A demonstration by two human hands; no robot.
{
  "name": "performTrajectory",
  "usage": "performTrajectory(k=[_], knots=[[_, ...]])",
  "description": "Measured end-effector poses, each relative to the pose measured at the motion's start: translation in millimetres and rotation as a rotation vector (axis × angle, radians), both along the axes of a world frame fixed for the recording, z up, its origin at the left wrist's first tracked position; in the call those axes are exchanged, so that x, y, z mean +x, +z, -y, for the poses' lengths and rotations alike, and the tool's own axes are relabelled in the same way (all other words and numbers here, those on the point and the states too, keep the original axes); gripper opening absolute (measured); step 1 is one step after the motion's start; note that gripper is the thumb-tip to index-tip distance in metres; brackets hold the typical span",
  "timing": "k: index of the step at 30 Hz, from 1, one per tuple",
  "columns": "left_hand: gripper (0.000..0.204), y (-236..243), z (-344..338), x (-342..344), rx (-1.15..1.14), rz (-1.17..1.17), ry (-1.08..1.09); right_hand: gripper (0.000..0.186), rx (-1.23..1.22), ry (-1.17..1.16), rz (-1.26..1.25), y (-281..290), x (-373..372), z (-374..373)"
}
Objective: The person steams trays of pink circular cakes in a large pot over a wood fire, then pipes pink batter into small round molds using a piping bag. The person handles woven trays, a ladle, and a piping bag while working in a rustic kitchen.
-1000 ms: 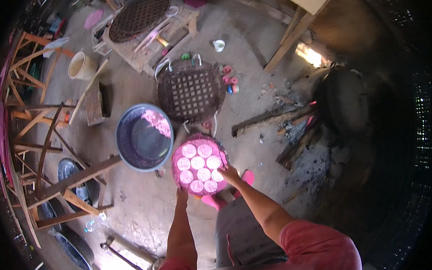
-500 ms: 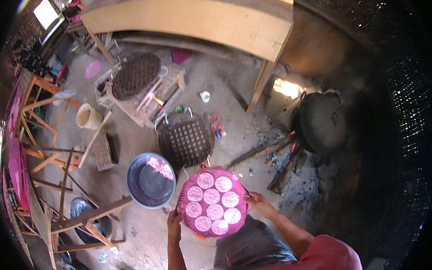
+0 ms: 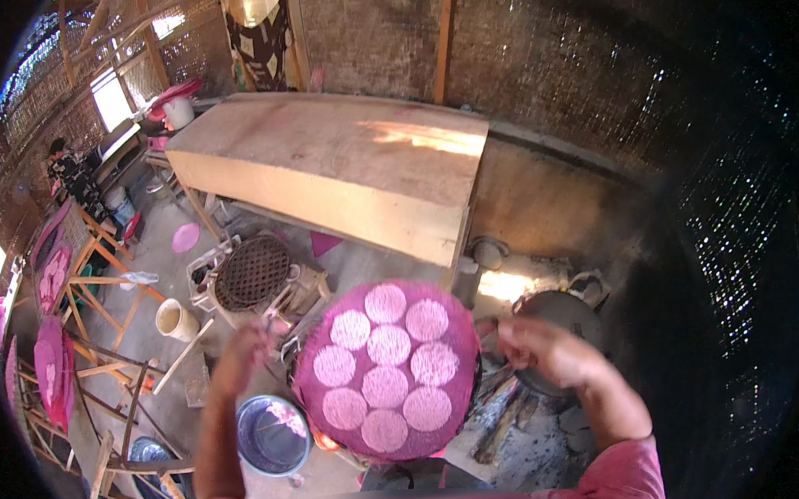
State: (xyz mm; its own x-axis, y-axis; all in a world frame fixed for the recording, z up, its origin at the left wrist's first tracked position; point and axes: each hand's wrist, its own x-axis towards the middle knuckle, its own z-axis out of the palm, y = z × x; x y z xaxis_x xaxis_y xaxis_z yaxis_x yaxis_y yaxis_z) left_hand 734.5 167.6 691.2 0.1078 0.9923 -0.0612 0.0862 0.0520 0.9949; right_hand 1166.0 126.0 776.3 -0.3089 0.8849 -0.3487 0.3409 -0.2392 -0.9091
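Observation:
In the middle is a round tray covered in magenta cloth. Several pale pink, rough-surfaced discs lie spread on it, with a dark rim showing at its sides. To the tray's left is my left hand, raised and smeared by motion, a gap visible between it and the rim. On the other side, my right hand is also blurred, its fingers near the tray's right edge. Whether either hand touches or grips anything cannot be made out. What bears the tray is hidden beneath it.
A large wooden table stands ahead. Right of the tray, a black pan sits by ash and firewood. A basin is at lower left. Wooden frames line the left, with a person beyond. A woven rack stands left of centre.
My hands have left the tray's sides and moved up and outward. The tray looks larger and covers where the lattice rack was. The view has tilted up, showing the tabletop and far wall.

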Motion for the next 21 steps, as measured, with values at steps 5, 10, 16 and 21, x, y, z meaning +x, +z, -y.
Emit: performTrajectory(k=[5, 10, 16, 21], knots=[[0.035, 124, -141, 30, 0.099, 0.053, -0.084, 0.032, 0.025, -0.221, -0.092, 121, 27, -113], [0.032, 215, -268, 80, 0.119, 0.063, -0.125, 0.035, 0.182, -0.262, -0.153, 198, 49, -220], [0.025, 262, -427, 108, 0.108, 0.078, -0.154, 0.041, 0.147, -0.476, -0.184, 240, 90, -354], [0.025, 264, -539, 128, 0.043, 0.134, -0.183, 0.03, 0.126, -0.536, -0.105, 228, 105, -438]])
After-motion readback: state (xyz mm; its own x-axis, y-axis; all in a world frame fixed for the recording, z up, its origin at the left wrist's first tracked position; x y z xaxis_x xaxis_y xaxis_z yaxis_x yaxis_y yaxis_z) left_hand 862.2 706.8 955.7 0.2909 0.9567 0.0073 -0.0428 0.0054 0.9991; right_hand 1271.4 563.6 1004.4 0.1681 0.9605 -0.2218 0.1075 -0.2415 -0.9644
